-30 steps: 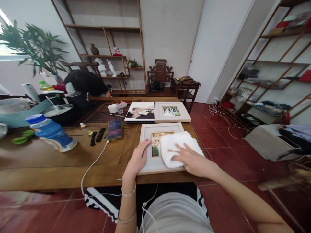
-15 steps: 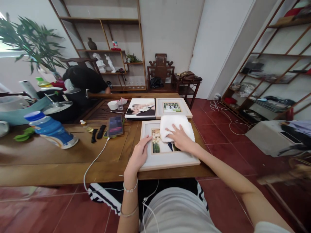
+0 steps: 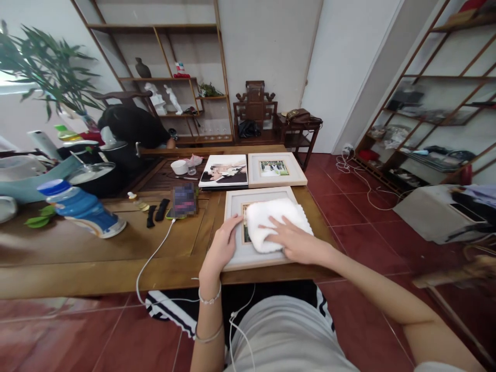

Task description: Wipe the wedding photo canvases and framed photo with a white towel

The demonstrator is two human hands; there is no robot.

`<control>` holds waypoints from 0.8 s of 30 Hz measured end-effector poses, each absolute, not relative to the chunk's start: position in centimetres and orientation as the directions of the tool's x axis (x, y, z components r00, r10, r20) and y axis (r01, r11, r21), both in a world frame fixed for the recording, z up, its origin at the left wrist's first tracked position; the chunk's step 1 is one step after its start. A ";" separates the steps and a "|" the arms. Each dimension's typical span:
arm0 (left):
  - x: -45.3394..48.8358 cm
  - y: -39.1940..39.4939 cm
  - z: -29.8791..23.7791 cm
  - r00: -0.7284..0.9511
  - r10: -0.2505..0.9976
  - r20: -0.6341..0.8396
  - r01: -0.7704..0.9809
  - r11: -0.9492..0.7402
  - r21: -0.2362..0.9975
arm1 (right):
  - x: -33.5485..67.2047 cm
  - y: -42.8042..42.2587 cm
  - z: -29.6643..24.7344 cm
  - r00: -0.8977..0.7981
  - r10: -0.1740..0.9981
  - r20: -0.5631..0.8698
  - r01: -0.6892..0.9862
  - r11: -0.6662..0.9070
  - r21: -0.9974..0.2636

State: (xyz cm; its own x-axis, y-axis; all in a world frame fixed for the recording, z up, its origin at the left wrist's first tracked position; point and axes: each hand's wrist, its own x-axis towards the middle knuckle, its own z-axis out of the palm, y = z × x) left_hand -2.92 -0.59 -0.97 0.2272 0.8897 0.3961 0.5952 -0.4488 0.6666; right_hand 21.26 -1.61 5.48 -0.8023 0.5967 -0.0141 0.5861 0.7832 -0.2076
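Note:
A light wood photo frame (image 3: 237, 256) lies flat near the table's front edge, a small picture set inside its wide pale mat. Spread across most of that picture is a white fluffy cloth (image 3: 267, 219). My right hand (image 3: 296, 240) presses down on the cloth with its fingers stretched apart. At the frame's left side rests my left hand (image 3: 222, 245), fingers extended and fingertips on the mat by the picture's edge. Its palm is turned away, and the thumb side faces the frame.
Behind lie a second frame (image 3: 296, 175) and a photo album (image 3: 223, 178). Leftward are a phone (image 3: 184, 200) on a white cable, black straps (image 3: 160, 211), a small bottle (image 3: 139, 202) and a large blue bottle (image 3: 85, 209). A person's dark-haired head (image 3: 129, 126) is bent low beyond the table.
My right hand has slid the white cloth toward me, down over the picture, covering more of its lower part. My left hand stays at the frame's left side.

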 end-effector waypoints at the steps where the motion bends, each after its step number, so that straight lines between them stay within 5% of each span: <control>1: -2.9 -0.6 -1.0 0.231 0.886 0.403 0.594 -0.456 0.663 | 21.1 -0.2 4.9 -0.775 0.631 0.028 0.619 0.768 -0.164; 6: -2.8 -0.4 -0.9 0.211 0.882 0.421 0.615 -0.455 0.644 | 20.9 5.9 3.5 -0.633 0.747 0.203 0.765 0.644 0.013; 9: -2.6 -0.4 -0.7 0.151 0.883 0.445 0.645 -0.429 0.633 | 20.7 6.8 3.5 -0.627 0.759 0.178 0.776 0.629 0.052; 18: -2.6 -0.5 -0.5 0.117 0.872 0.475 0.649 -0.429 0.628 | 21.9 -4.3 6.4 -0.821 0.567 -0.064 0.566 0.793 -0.228; 24: -2.5 -1.0 -0.2 0.228 0.858 0.460 0.620 -0.492 0.611 | 22.4 -4.3 5.2 -0.754 0.657 -0.001 0.641 0.734 -0.223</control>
State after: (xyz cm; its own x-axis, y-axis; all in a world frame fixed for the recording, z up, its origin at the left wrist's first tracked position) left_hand -2.54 -1.03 -0.20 0.2280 0.8582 0.4599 0.6201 -0.4922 0.6110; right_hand 22.36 -4.33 5.16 -0.7536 0.6574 -0.0008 0.6409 0.7345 -0.2231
